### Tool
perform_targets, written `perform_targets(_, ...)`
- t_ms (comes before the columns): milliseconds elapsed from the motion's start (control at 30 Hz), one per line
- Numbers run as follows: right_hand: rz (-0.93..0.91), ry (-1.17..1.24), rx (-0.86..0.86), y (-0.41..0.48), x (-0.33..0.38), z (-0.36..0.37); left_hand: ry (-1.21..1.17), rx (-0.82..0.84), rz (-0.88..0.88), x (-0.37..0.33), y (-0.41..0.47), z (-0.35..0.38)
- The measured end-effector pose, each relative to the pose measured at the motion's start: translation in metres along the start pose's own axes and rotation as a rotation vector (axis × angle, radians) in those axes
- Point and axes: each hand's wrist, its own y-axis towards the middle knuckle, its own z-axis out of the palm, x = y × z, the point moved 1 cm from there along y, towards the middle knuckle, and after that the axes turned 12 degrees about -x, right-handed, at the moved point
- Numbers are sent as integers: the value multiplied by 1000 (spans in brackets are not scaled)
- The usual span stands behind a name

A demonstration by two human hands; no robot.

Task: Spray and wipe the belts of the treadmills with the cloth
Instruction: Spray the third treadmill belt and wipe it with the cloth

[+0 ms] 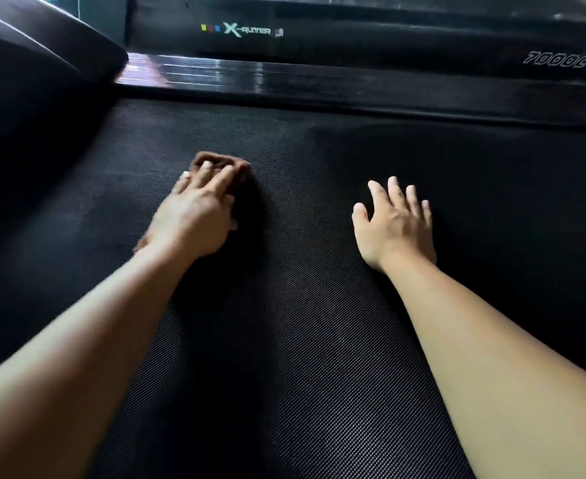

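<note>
A black textured treadmill belt (301, 340) fills most of the head view. A folded brown cloth (222, 162) lies on the belt left of centre. My left hand (194, 212) presses flat on the cloth with straight fingers, covering most of it; only its far edge shows. My right hand (393, 223) rests on the bare belt to the right, fingers spread and straight, holding nothing. A patch of belt beyond my right hand looks darker. No spray bottle is in view.
The glossy black side rail (319, 84) borders the belt's far edge. Beyond it stands a black treadmill body (388, 32) marked "X-Runner" and "7000C". A dark rounded cover (36, 63) rises at the upper left.
</note>
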Motion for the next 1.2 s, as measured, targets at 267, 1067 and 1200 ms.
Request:
perform_targets(267,0,-16,-14,2,3,2,-49,-2,-129,-46,69,37)
perform_targets(1067,4,-15,-24,3,4,3,-64,-25,-267,14,136,30)
perform_targets(1200,11,-13,-16,4,5,2,-115,27,-124,-46,161,42)
